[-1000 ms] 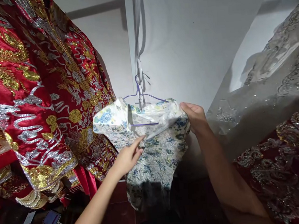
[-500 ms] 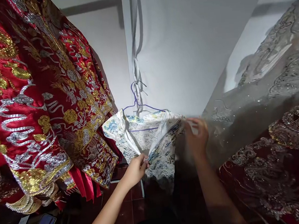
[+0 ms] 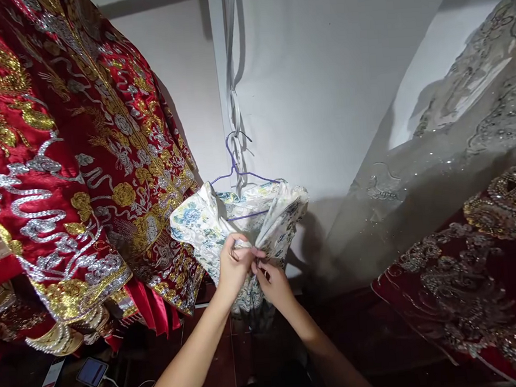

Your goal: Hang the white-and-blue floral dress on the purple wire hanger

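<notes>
A white dress with blue and yellow flowers (image 3: 193, 221) hangs on a purple wire hanger (image 3: 233, 170) in front of me. Its front neckline falls open in a V. At the bottom of that V, my left hand (image 3: 235, 263) pinches the edge of the dress, fingers closed. My right hand (image 3: 273, 281) is beside it, just below and to the right, its fingertips pinched on the front of the same dress. The two hands almost touch. Whatever small fastening may lie between the fingertips is hidden.
A red jacket embroidered in gold and silver (image 3: 119, 168) hangs at the left. Sheer beaded fabric (image 3: 385, 190) and a dark red beaded garment (image 3: 451, 298) fill the right. White straps (image 3: 232, 54) hold the hanger. Low left lie a phone (image 3: 50, 379), a small screened device (image 3: 92, 371) and white cables.
My right hand has come from the dress's right shoulder down to the front, beside my left hand. My left hand has risen slightly, and the dress has swung a little left.
</notes>
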The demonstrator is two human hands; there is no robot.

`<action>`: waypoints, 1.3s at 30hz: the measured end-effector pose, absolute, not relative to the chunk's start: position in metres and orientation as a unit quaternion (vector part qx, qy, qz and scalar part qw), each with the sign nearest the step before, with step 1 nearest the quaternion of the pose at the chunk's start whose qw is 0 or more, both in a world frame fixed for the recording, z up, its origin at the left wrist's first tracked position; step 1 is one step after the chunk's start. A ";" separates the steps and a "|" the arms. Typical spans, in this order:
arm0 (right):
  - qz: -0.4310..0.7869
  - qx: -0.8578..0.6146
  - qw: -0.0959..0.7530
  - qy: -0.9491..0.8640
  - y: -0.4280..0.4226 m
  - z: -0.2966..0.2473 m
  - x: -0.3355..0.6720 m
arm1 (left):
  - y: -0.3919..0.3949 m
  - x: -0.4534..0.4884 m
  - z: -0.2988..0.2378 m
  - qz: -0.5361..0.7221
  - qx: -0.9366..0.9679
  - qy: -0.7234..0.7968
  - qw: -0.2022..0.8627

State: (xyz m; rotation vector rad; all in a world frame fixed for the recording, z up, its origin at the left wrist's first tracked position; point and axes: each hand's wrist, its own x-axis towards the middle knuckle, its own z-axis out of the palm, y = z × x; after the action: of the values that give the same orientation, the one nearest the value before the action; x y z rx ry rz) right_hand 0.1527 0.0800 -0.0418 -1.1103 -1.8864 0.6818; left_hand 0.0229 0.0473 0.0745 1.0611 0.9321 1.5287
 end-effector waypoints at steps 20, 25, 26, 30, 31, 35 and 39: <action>0.331 -0.307 0.544 -0.707 0.103 0.070 0.173 | 0.072 0.011 0.178 0.674 0.573 0.306 0.352; 0.242 -0.282 0.510 -0.776 0.123 0.154 0.161 | 0.065 0.013 0.180 0.667 0.569 0.322 0.358; 0.217 -0.293 0.493 -0.790 0.126 0.160 0.158 | 0.065 0.012 0.180 0.669 0.561 0.329 0.360; 0.140 -0.313 0.472 -0.812 0.134 0.163 0.153 | 0.070 0.012 0.170 0.691 0.511 0.344 0.378; 0.135 -0.308 0.475 -0.813 0.135 0.163 0.152 | 0.072 0.013 0.167 0.700 0.498 0.345 0.378; 0.149 -0.291 0.486 -0.810 0.135 0.167 0.150 | 0.076 0.017 0.162 0.717 0.485 0.357 0.351; 0.178 -0.268 0.509 -0.799 0.132 0.175 0.150 | 0.080 0.019 0.156 0.698 0.516 0.374 0.327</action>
State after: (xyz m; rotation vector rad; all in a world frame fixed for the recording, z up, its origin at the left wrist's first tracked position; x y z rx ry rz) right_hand 0.1504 0.1320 0.1751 -0.6452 -1.9242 0.4279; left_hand 0.0190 0.0804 0.1559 1.3507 0.9795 1.8271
